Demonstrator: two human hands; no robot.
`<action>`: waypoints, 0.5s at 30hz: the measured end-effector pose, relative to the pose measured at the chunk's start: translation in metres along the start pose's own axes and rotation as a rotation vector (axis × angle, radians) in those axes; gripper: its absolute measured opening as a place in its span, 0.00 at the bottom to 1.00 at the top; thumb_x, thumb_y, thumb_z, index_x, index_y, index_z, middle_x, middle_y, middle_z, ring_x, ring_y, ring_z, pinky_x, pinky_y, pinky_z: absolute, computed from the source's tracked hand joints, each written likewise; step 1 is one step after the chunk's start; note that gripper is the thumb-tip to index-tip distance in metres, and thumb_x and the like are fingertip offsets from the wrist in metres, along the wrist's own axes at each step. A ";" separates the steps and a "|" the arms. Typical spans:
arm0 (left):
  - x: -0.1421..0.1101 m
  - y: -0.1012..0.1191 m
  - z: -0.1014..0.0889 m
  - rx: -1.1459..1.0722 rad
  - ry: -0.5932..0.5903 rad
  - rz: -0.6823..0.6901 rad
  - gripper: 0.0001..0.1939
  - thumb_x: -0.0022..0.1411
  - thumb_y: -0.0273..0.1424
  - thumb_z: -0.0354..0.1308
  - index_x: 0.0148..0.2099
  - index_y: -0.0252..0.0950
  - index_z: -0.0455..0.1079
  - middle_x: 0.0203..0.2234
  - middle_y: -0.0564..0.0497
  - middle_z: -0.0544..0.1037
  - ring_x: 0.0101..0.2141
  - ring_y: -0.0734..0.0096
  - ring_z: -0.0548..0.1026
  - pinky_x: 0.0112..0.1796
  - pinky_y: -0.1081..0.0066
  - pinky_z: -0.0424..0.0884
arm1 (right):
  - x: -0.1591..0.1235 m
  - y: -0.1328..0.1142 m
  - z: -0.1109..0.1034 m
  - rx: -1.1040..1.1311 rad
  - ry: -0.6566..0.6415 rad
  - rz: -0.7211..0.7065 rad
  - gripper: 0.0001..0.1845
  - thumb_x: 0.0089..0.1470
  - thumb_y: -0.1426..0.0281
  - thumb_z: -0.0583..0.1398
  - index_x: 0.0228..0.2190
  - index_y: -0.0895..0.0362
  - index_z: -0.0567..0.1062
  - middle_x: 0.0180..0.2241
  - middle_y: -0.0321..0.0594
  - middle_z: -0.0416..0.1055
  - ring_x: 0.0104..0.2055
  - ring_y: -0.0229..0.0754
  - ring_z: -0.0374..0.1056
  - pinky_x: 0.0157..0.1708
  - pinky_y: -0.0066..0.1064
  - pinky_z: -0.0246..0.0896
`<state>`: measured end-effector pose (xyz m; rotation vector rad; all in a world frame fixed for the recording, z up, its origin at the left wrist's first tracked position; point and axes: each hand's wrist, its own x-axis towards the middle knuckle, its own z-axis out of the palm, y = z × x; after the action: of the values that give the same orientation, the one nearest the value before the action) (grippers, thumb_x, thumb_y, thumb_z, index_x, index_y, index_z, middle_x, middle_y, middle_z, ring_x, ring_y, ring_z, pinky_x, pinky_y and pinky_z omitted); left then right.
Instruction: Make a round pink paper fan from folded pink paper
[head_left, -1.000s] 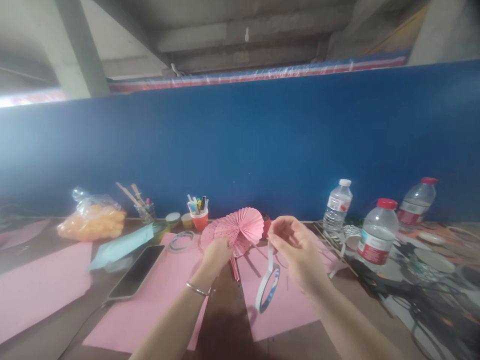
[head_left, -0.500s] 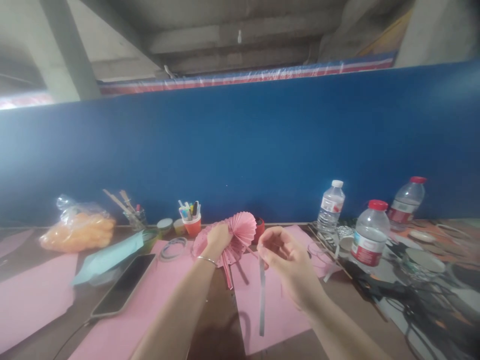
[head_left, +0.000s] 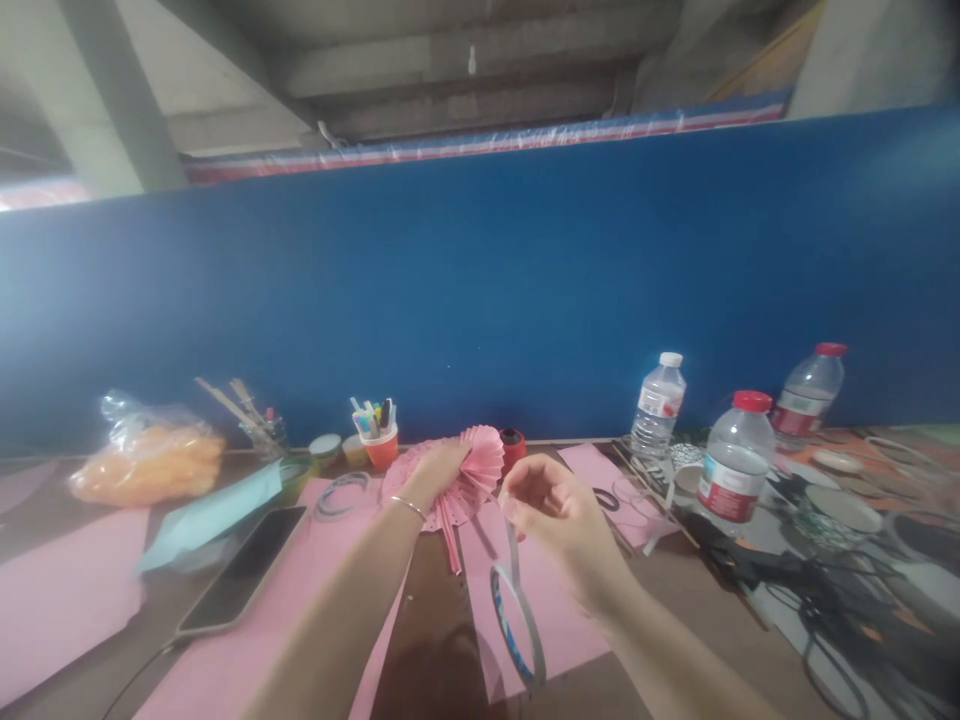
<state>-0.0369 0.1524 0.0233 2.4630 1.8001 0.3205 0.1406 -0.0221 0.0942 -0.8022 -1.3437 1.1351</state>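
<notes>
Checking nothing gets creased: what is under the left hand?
Under the left hand is pleated pink paper, showing on both sides of it. The part directly beneath the hand is covered and cannot be seen.

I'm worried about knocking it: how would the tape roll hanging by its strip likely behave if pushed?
The tape roll would probably swing or twist, since it hangs by a thin strip from the right hand. It looks light for its size, being a narrow open ring. Set on edge, that shape might roll or tip.
</notes>
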 end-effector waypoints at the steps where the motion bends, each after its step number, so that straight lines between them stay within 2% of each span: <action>1: 0.001 -0.001 0.000 0.015 -0.004 0.016 0.12 0.59 0.25 0.45 0.42 0.36 0.68 0.41 0.45 0.73 0.41 0.65 0.70 0.42 0.71 0.61 | 0.000 0.001 0.000 0.009 0.000 0.003 0.05 0.44 0.73 0.58 0.28 0.56 0.66 0.25 0.34 0.63 0.25 0.34 0.59 0.23 0.25 0.57; 5: -0.001 -0.004 0.004 0.085 -0.006 0.084 0.12 0.59 0.24 0.45 0.41 0.34 0.68 0.38 0.42 0.73 0.41 0.61 0.70 0.43 0.67 0.60 | 0.002 0.007 0.000 0.028 0.015 -0.028 0.05 0.45 0.72 0.58 0.28 0.56 0.67 0.26 0.34 0.63 0.26 0.34 0.58 0.23 0.24 0.57; 10: -0.009 -0.007 0.005 0.121 0.010 0.124 0.12 0.57 0.24 0.48 0.42 0.37 0.68 0.36 0.45 0.73 0.41 0.63 0.69 0.44 0.67 0.60 | 0.002 0.007 0.000 0.027 0.032 -0.038 0.05 0.45 0.72 0.59 0.28 0.56 0.67 0.25 0.33 0.63 0.25 0.33 0.59 0.24 0.25 0.56; 15: -0.014 -0.003 -0.007 0.116 0.117 0.116 0.18 0.55 0.22 0.48 0.48 0.37 0.64 0.37 0.44 0.72 0.43 0.61 0.68 0.45 0.64 0.59 | 0.001 0.003 -0.001 0.067 0.013 -0.026 0.06 0.44 0.72 0.60 0.27 0.56 0.67 0.25 0.32 0.63 0.25 0.33 0.59 0.23 0.24 0.56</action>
<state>-0.0450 0.1398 0.0276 2.6881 1.7702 0.3852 0.1405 -0.0203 0.0912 -0.7405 -1.2952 1.1464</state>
